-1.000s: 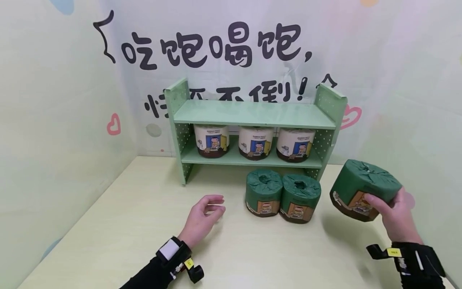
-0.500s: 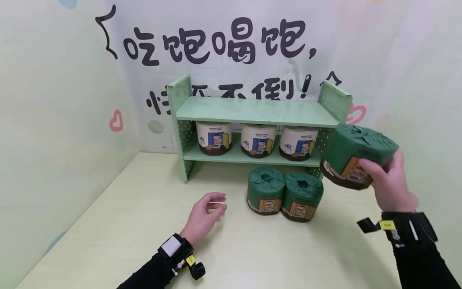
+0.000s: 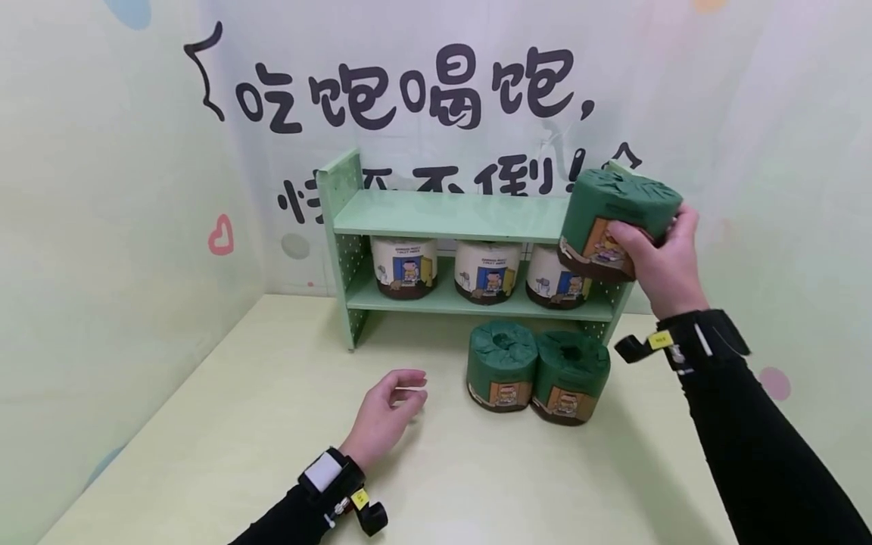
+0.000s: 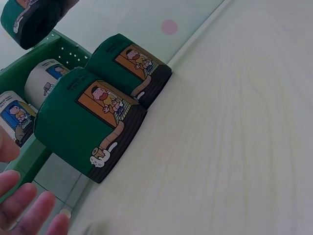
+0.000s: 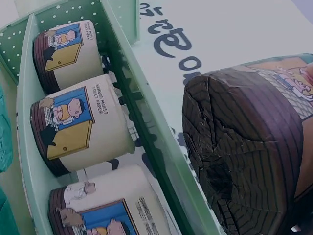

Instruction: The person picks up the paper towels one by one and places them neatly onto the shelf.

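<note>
My right hand (image 3: 664,261) grips a green-wrapped toilet paper roll (image 3: 616,216) with a brown base, holding it in the air at the right end of the green shelf (image 3: 450,212). In the right wrist view the roll's dark underside (image 5: 230,156) shows beside the upper board, not seen to rest on it. On the table, two more green toilet paper rolls (image 3: 502,367) stand side by side in front of the shelf. To their left, my left hand (image 3: 384,416) is held near the tabletop with relaxed fingers and nothing in it.
Three white toilet paper rolls (image 3: 487,272) stand in a row on the lower board; the held roll partly covers the rightmost one in the head view. Behind the shelf hangs a printed backdrop (image 3: 409,91). Pale wood tabletop (image 3: 225,424) spreads around the left arm.
My right hand has lifted the green toilet paper roll from low on the right, up and leftward to the shelf's upper right end. The left hand stays where it was.
</note>
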The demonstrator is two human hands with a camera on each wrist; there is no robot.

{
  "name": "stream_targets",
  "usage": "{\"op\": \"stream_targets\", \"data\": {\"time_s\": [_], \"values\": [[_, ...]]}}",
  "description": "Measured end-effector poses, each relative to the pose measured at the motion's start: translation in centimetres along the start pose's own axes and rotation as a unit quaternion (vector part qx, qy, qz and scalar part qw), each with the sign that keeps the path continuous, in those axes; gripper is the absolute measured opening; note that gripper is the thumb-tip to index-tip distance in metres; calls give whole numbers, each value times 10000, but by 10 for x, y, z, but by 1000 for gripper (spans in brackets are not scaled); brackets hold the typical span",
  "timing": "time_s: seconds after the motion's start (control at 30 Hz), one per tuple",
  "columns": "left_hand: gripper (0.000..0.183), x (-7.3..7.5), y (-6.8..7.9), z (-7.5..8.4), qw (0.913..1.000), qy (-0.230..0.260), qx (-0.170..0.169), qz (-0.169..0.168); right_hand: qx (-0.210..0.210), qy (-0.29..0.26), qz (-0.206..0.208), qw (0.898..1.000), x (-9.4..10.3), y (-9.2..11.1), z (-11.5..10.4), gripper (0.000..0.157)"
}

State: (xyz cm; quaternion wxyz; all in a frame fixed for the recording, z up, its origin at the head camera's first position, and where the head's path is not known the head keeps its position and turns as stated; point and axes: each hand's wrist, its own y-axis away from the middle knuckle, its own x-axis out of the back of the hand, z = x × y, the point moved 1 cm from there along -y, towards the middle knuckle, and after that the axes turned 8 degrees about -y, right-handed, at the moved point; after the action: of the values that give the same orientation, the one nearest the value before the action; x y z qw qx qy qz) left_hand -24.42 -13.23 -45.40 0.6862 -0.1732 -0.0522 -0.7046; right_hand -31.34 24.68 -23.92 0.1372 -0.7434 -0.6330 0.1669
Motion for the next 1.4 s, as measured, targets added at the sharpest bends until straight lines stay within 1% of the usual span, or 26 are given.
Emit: {"op": "stream_targets", "data": {"time_s": [0.07, 0.23, 0.3, 0.4, 0.53, 0.7, 0.83, 0.9, 1.13, 1.27, 1.4], "values": [[37, 0, 0, 0, 10000, 14, -9, 12, -13, 270, -23, 9996, -7, -7, -1, 76], [36, 0, 3, 0, 10000, 29, 72, 39, -25, 683, -182, 9975, -21, -20, 0, 87], [36, 0, 4, 0, 9999, 36, 86, 38, -57, 864, -228, 9960, -24, -23, 1, 92], [36, -1, 4, 0, 10000, 40, 63, 30, -83, 1218, -191, 9923, -26, -26, 0, 102], [36, -1, 4, 0, 10000, 39, 26, 33, -108, 1369, -162, 9904, -31, -30, -1, 108], [37, -2, 6, 0, 10000, 17, 22, 37, -187, 1348, -102, 9906, -35, -37, -2, 111], [37, -2, 6, 1, 10000, 31, 25, 34, -342, 1454, -113, 9887, -36, -42, -3, 112], [37, -2, 6, 1, 10000, 34, 28, 28, -350, 1532, -117, 9875, -37, -44, -4, 112], [37, -2, 5, 1, 10000, 28, 24, 56, -212, 2216, 238, 9746, -44, -49, -1, 112], [36, -2, 5, 1, 10000, 62, 24, 41, -201, 2300, 164, 9728, -48, -53, 2, 110], [36, -2, 5, 2, 10000, 75, 28, 52, -180, 2296, 28, 9731, -51, -58, 2, 106]]}}
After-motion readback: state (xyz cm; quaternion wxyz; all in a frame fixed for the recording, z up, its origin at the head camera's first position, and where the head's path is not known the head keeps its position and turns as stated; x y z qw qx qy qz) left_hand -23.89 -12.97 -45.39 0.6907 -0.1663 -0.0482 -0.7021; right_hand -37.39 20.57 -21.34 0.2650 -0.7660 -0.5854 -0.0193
